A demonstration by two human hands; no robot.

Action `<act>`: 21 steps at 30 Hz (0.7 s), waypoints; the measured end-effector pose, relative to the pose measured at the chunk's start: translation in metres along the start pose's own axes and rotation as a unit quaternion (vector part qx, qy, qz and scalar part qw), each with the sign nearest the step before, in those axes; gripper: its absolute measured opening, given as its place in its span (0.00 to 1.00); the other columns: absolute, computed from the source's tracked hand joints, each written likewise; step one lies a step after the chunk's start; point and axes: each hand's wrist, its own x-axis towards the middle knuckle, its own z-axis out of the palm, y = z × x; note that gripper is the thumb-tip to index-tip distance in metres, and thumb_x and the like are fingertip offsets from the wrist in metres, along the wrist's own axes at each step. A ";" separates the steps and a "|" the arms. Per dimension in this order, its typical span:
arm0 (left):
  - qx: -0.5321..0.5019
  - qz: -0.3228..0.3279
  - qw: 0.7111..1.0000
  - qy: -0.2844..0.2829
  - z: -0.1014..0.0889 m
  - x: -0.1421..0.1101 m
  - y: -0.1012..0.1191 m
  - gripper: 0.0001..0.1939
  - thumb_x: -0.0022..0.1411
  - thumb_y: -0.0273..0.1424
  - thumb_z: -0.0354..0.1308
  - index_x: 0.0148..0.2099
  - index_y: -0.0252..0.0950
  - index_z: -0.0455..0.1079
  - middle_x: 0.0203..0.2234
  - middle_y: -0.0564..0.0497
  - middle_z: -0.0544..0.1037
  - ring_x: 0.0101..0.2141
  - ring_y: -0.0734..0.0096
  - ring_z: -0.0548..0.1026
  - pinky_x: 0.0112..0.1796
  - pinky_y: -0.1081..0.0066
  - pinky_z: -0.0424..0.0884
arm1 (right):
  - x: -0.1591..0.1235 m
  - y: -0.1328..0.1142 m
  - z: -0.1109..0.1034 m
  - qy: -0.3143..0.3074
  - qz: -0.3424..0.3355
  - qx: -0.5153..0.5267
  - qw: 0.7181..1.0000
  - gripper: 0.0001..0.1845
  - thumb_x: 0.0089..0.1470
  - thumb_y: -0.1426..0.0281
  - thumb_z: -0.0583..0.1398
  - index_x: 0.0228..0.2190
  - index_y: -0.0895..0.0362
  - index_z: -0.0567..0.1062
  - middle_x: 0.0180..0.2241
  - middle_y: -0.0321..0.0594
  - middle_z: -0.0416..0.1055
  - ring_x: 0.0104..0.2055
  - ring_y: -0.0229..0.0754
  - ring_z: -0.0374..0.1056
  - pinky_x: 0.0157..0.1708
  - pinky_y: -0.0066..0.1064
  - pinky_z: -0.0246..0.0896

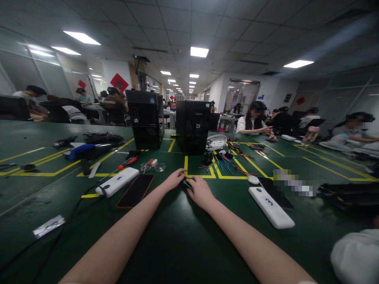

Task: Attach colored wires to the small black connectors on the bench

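Observation:
My left hand [174, 179] and my right hand [200, 191] meet on the green table [183, 236], fingers pinched together on a thin green wire [187, 184] between them. Both arms stretch forward from the bottom of the view. Just beyond the hands lies a tangle of coloured wires [225, 162] and two black computer towers [145, 118] [193, 126].
A white power bank [117, 182] and a dark phone [135, 191] lie to the left, with glasses [153, 166] and a red screwdriver [128, 162]. Another white power bank [271, 207] lies to the right. Other people sit at the far tables. Yellow lines mark the table.

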 end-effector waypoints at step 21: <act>0.027 0.008 0.998 0.049 0.007 0.004 -0.011 0.15 0.55 0.28 0.51 0.45 0.29 0.66 0.27 0.50 0.74 0.31 0.69 0.73 0.37 0.69 0.68 | 0.004 0.005 0.008 0.094 -0.018 -0.022 0.995 0.11 0.55 0.68 0.52 0.37 0.57 0.72 0.38 0.45 0.64 0.44 0.43 0.58 0.43 0.36 0.52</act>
